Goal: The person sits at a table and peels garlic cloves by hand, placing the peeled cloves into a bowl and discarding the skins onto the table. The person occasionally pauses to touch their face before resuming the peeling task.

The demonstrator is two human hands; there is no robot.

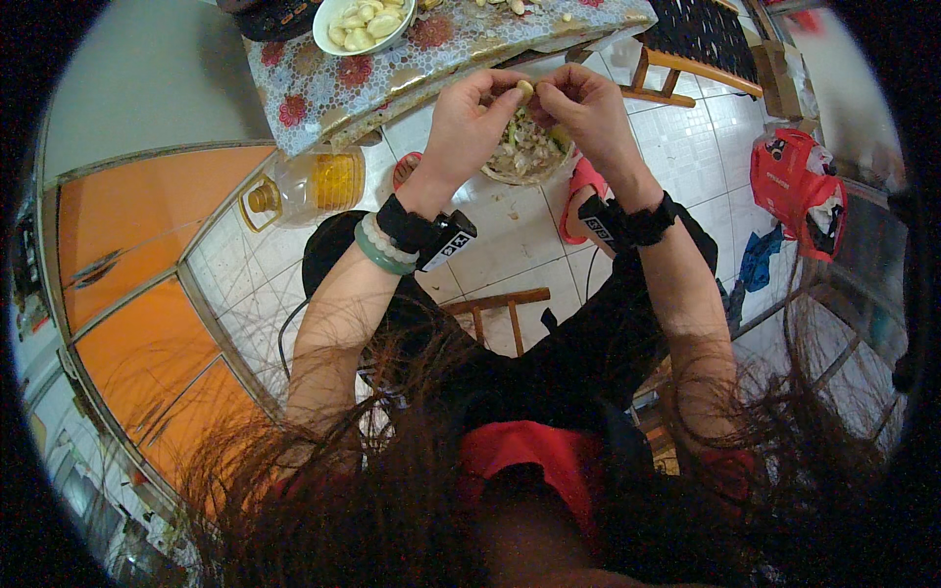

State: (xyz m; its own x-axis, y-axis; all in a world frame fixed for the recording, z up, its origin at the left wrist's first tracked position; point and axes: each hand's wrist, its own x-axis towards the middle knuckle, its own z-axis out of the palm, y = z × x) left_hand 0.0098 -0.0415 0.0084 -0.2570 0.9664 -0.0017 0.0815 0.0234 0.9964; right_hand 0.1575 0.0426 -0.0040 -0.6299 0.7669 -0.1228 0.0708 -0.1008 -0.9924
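Between the thumb and index finger of my left hand (478, 121) is a pale garlic clove (524, 90). My right hand (588, 110) meets it from the other side, its thumb and fingertips pinched at the clove's edge. Directly below both hands stands a round bin (514, 178) with dry skins and green scraps (523, 151) in it; my hands hide part of its rim. Ahead on the table, a white bowl (320, 33) is heaped with peeled garlic cloves (360, 26). More cloves and bits of skin (514, 7) lie loose to the bowl's right.
A flower-patterned cloth covers the table (316, 92). A large oil jug (309, 184) lies on the tiled floor beside orange cabinets (154, 220). At right are a wooden-framed woven chair (698, 44), a red bag (790, 184) and a cardboard box (779, 81). Loose hair crosses the lower view.
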